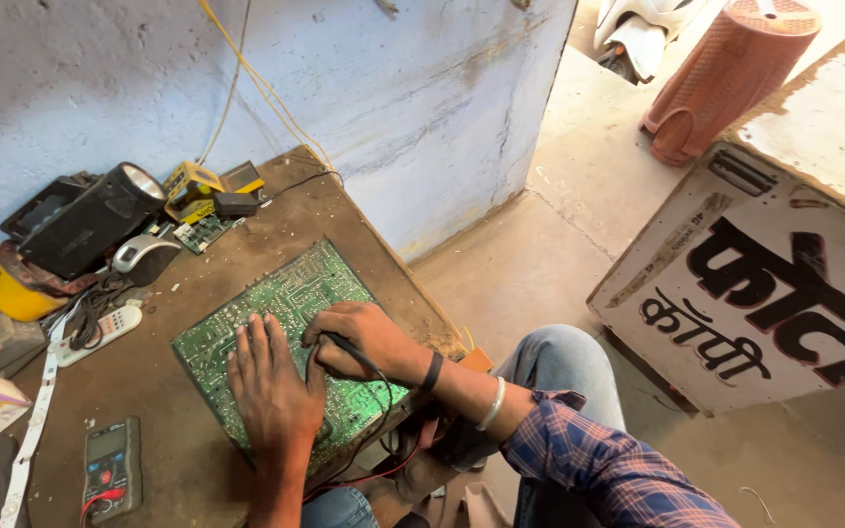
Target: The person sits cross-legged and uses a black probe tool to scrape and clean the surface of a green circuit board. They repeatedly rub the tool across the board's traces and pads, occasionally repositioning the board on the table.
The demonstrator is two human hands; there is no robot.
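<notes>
A large green circuit board [295, 293] lies solder side up on the brown wooden workbench [178, 460]. My left hand [268, 381] rests flat on the board, fingers spread, pressing it down. My right hand [356, 337] is closed around a black probe [349, 350] with its tip hidden at the board's middle. Black and red leads [376, 460] trail from the probe toward the bench's near edge. A dark multimeter [111, 469] sits at the bench's front left.
At the back left lie a black torch [90, 220], a yellow tape roll [12, 298], a white remote [105, 330], a small circuit board [202, 233] and yellow boxes [193, 186]. A white strip [36, 420] runs along the left. A painted signboard [765, 284] leans on the right.
</notes>
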